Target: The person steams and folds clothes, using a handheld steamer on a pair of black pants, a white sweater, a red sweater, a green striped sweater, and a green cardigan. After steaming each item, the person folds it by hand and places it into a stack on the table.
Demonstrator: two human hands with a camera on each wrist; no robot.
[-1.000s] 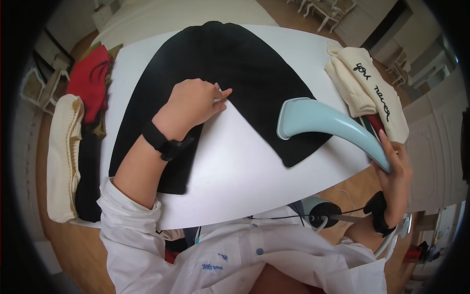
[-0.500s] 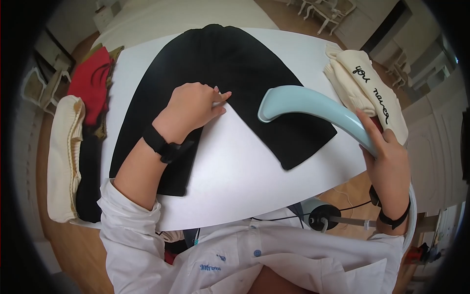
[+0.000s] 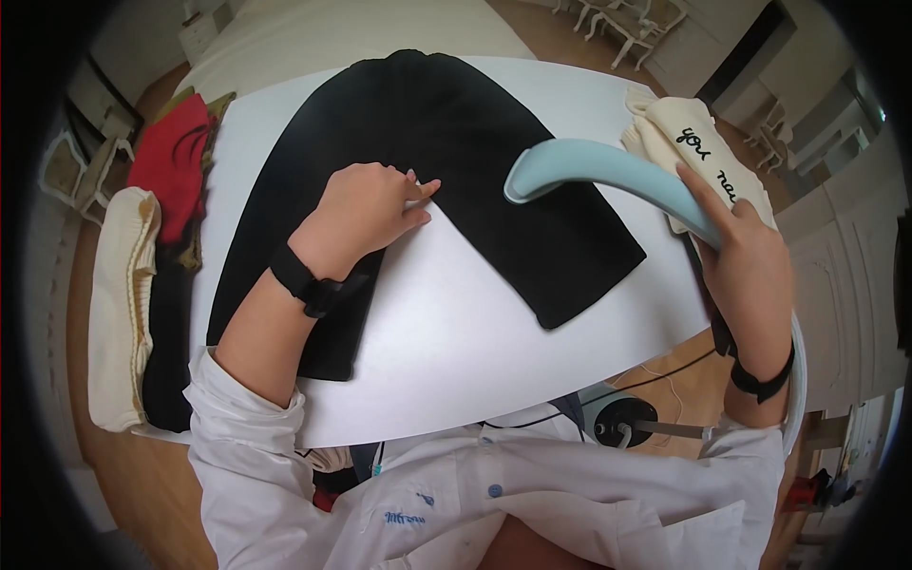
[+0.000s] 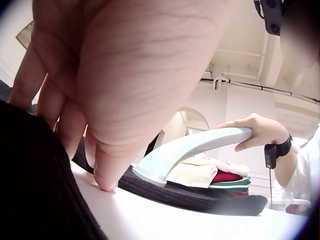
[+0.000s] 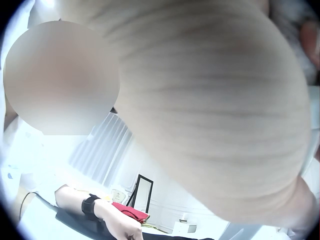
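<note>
Black trousers [image 3: 418, 104] lie spread on a white table [image 3: 437, 323], legs apart and pointing toward the person. My left hand [image 3: 361, 207] rests at the crotch, its fingertips pressing the cloth. In the left wrist view its thumb [image 4: 106, 167] touches the table between the legs. My right hand [image 3: 750, 280] grips the handle of a light blue garment steamer [image 3: 608, 171]. The steamer's head lies over the right-hand trouser leg, right at the cloth in the left wrist view. The right wrist view is mostly filled by the palm, with the left hand [image 5: 120, 222] beyond it.
Folded cream knitwear with black lettering [image 3: 701, 142] lies at the table's right edge. Along the left edge are a red garment [image 3: 174, 161], a cream ribbed one [image 3: 122, 304] and a black one. A steamer base [image 3: 617, 418] stands on the floor below, with cords nearby.
The right hand has moved the steamer up the trouser leg, away from the person and leftward from the leg's outer edge. The left hand has stayed at the crotch.
</note>
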